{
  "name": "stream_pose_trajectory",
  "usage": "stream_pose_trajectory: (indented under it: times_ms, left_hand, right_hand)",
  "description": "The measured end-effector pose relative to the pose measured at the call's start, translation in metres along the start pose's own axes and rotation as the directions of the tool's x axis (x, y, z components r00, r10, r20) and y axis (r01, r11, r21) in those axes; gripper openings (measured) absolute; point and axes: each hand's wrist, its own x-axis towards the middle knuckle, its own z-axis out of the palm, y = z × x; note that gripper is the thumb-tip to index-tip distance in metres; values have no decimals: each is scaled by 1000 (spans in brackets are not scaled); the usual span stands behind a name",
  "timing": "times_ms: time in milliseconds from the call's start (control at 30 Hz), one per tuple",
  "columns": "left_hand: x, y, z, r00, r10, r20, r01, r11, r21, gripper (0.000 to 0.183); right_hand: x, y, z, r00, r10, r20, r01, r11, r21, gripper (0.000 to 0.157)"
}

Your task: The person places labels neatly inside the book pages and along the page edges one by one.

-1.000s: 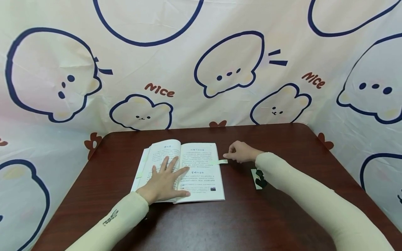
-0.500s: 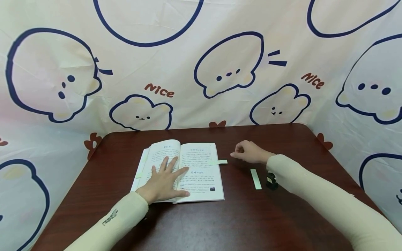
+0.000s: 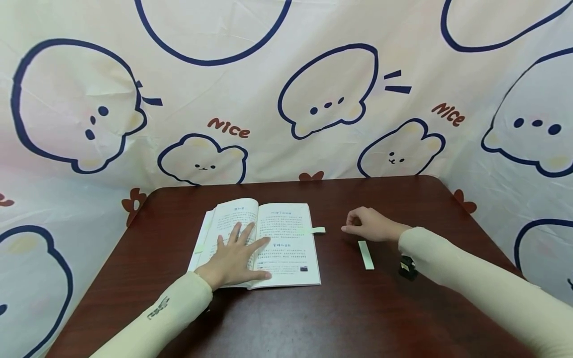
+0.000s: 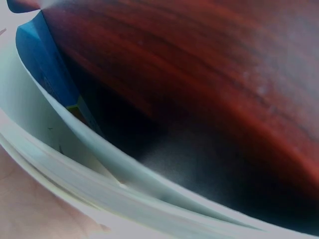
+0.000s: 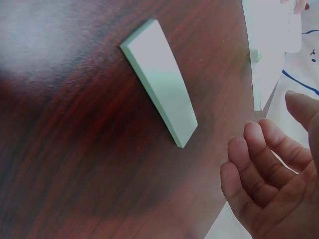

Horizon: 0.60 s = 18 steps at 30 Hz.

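Observation:
An open book (image 3: 288,263) with printed pages lies on the dark wooden table. My left hand (image 3: 229,261) rests on it with fingers spread, pressing the left page near the fold. A pale green sticky tab (image 3: 319,230) pokes out past the right page's edge. To the right of the book, my right hand (image 3: 372,224) hovers just above a narrow pad of pale green sticky notes (image 3: 366,255), not touching it. In the right wrist view its fingers (image 5: 254,159) curve loosely, holding nothing. The left wrist view shows page edges and a blue part of the cover (image 4: 47,59).
Another green tab (image 3: 198,248) shows at the book's left side. The brown table (image 3: 286,323) reaches back to a cloth backdrop (image 3: 264,99) with cartoon drawings. A small black device (image 3: 407,267) hangs at the right wrist.
My right hand has drawn away from the protruding tab, rightward and slightly toward me, coming over the sticky note pad. The left hand and the book have stayed in place.

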Motion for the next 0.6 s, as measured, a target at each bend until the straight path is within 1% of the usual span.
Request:
stream_pose_trajectory:
  times_ms: [200,267,433,600]
  left_hand:
    - [0,2,-1,1000,6,-4,-6,1000,-6,92]
    - [-1,2,-1,1000,5,-2,-5,1000,-8,92]
    - [-1,3,-1,1000,1,-1,-1,1000,1,91]
    - [0,2,-1,1000,2,0,-2,1000,9,92]
  right_hand:
    - [-14,-1,-3,1000,-19,20,19,1000,-4,23]
    - [-18,1,-2,1000,-9,28,9,1000,-5,23]
    - [-28,10,-1,998,0,56,1,1000,-13,23]
    - [-35,19,0,994,-3,107,2,1000,3,25]
